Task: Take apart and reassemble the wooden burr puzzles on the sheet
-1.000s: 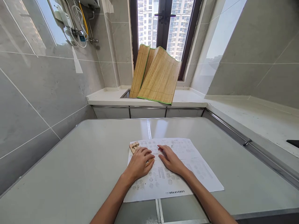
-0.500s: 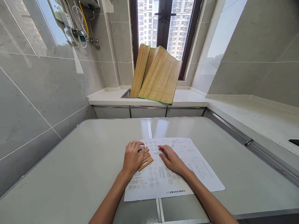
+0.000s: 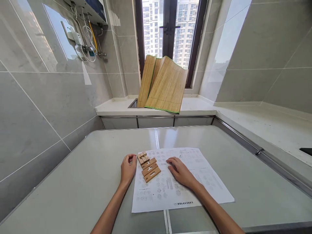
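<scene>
Several notched wooden puzzle pieces (image 3: 149, 167) lie side by side in a slanting row on the left part of a printed paper sheet (image 3: 190, 191). Just left of them, at the sheet's edge, is my left hand (image 3: 128, 169), its fingers loosely curled with a small gap to the thumb. Nothing shows in it, and it is apart from the wood. My right hand (image 3: 180, 170) rests on the middle of the sheet, fingers stretched out and slightly bent, holding nothing. Small diagrams and text cover the paper; the print is too small to read.
The sheet lies on a pale table (image 3: 80, 182) with a seam down its middle. Beyond stands a white counter (image 3: 117, 109) with a bamboo mat (image 3: 165, 87) leaning before the window. Tiled walls rise on both sides; a heater (image 3: 90, 9) hangs at upper left.
My left hand has moved left and down, off the wooden pieces, uncovering the whole row. My right hand stays on the sheet. The view has tipped up slightly.
</scene>
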Available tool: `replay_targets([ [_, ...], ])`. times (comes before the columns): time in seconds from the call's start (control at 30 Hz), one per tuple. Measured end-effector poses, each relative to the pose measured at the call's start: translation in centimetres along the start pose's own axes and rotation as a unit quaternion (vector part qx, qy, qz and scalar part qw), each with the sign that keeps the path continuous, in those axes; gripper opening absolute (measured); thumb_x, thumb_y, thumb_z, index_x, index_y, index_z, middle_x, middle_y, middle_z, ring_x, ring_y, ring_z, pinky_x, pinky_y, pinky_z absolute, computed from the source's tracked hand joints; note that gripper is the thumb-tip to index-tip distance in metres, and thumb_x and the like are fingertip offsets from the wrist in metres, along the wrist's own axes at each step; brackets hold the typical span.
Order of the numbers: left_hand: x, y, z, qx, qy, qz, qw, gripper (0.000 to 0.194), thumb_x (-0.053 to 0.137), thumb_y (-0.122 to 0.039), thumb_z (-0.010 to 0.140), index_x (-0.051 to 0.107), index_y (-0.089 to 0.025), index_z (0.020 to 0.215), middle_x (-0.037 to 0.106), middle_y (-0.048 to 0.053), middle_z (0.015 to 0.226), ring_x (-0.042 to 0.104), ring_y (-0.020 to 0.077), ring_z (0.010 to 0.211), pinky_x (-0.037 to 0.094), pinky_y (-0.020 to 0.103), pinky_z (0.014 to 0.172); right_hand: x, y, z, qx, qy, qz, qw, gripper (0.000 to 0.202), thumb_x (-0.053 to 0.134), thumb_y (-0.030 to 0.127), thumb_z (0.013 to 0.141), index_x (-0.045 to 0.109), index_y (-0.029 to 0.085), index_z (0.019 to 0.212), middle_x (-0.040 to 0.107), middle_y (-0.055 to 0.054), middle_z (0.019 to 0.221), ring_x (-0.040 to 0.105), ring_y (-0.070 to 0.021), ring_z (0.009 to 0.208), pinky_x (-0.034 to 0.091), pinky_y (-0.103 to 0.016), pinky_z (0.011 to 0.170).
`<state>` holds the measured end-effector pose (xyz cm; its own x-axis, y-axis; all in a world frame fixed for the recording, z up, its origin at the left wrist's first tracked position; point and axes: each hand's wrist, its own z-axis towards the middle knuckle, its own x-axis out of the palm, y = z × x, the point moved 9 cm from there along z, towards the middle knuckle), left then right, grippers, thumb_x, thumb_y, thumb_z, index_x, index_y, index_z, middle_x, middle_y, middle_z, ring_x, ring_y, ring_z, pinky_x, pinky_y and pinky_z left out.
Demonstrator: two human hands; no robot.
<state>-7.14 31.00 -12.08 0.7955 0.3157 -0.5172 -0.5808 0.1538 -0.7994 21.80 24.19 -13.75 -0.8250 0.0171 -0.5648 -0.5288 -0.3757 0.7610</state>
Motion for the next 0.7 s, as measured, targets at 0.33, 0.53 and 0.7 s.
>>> replay_targets([
  [0.33,-1.5,-1.0,-6.3,0.031,0.057,0.037,0.997,0.03,0.055,-0.046,0.088,0.061,-0.022,0.105,0.069,0.011,0.112,0.065,0.031,0.111,0.052,0.05,0.098,-2.2,0.8,-10.9,0.1,-0.073,0.044,0.991,0.029,0.048,0.044,0.101,0.064,0.03,0.121,0.067,-0.01,0.127,0.067,-0.0293,0.109,0.057,-0.046,0.096],
  [0.53,-2.5,-1.6,-10.0,0.038,0.07,0.061,0.995,0.031,0.053,-0.048,0.092,0.06,-0.025,0.112,0.067,0.01,0.118,0.064,0.0317,0.113,0.056,0.049,0.091,-2.6,-0.1,-13.4,0.141,-0.147,0.051,0.978,0.031,0.053,0.05,0.098,0.068,0.03,0.116,0.07,-0.01,0.123,0.069,-0.0308,0.108,0.059,-0.045,0.094],
  [0.7,-2.8,-1.9,-10.7,0.018,0.077,0.067,0.995,0.031,0.051,-0.048,0.093,0.061,-0.024,0.112,0.067,0.01,0.117,0.066,0.0312,0.106,0.059,0.044,0.078,-3.6,-0.3,-13.8,0.155,-0.197,0.062,0.966,0.033,0.055,0.054,0.096,0.072,0.028,0.107,0.075,-0.01,0.114,0.07,-0.0307,0.108,0.061,-0.039,0.088],
])
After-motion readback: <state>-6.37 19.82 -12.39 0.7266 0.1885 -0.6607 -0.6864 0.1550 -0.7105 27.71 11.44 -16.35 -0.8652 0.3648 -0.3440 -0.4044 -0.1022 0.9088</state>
